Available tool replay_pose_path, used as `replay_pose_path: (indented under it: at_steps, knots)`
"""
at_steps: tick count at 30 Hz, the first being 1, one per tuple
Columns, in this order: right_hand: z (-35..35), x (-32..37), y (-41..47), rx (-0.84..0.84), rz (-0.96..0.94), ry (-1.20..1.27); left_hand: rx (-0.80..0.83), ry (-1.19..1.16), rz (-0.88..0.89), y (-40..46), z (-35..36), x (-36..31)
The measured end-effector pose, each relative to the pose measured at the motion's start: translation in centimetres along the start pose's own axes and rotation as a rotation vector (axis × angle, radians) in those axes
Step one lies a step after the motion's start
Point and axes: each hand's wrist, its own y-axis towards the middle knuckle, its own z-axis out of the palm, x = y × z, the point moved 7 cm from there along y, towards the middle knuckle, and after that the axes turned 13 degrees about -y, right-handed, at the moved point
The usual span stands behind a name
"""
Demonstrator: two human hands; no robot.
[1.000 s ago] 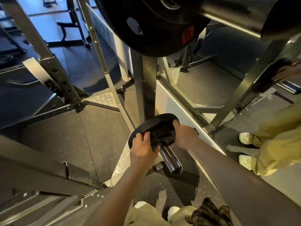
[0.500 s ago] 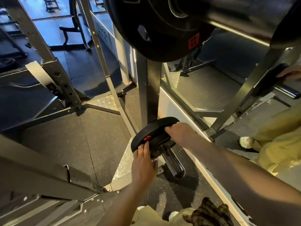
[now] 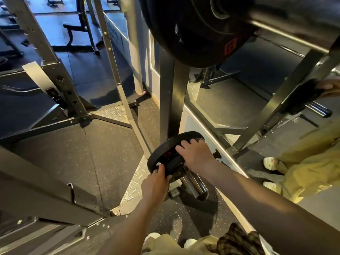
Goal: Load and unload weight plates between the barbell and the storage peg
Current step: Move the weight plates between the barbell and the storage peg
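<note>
A small black weight plate [image 3: 166,150] sits on the chrome storage peg [image 3: 195,184] low on the rack upright [image 3: 171,100]. My left hand [image 3: 153,184] grips the plate's lower rim, thumb over the edge. My right hand [image 3: 196,156] grips its upper right rim with curled fingers. The peg's free end sticks out toward me below the plate. Overhead, a large black plate [image 3: 198,28] hangs on the barbell sleeve [image 3: 287,24].
Another person in yellow trousers [image 3: 312,159] stands at the right, a hand [image 3: 329,87] on a plate at a second peg [image 3: 318,110]. Rack legs and braces [image 3: 81,122] cross the rubber floor on the left. A sloped steel frame [image 3: 36,188] lies at lower left.
My left hand slid down from the plate's upper left rim to its lower rim. The right hand shifted further over the top right rim. The plate stays on the peg.
</note>
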Motion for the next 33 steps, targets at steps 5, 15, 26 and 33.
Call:
replay_pose_path:
  at_steps: [5,15,26,33]
  knots:
    - [3.3,-3.7,-0.2,0.161,0.072,-0.007,0.021,-0.051,-0.005,-0.1,0.2,0.3]
    - [4.3,-4.2,-0.2,0.258,0.010,0.013,0.006,-0.095,0.062,0.8,-2.6,-1.7]
    - [0.6,-0.3,0.0,0.211,0.037,-0.272,-0.011,-0.016,0.221,0.5,-2.1,-4.6]
    - [-0.3,-1.3,0.4,0.251,-0.042,-0.178,0.000,-0.165,0.177,0.1,-1.8,-3.0]
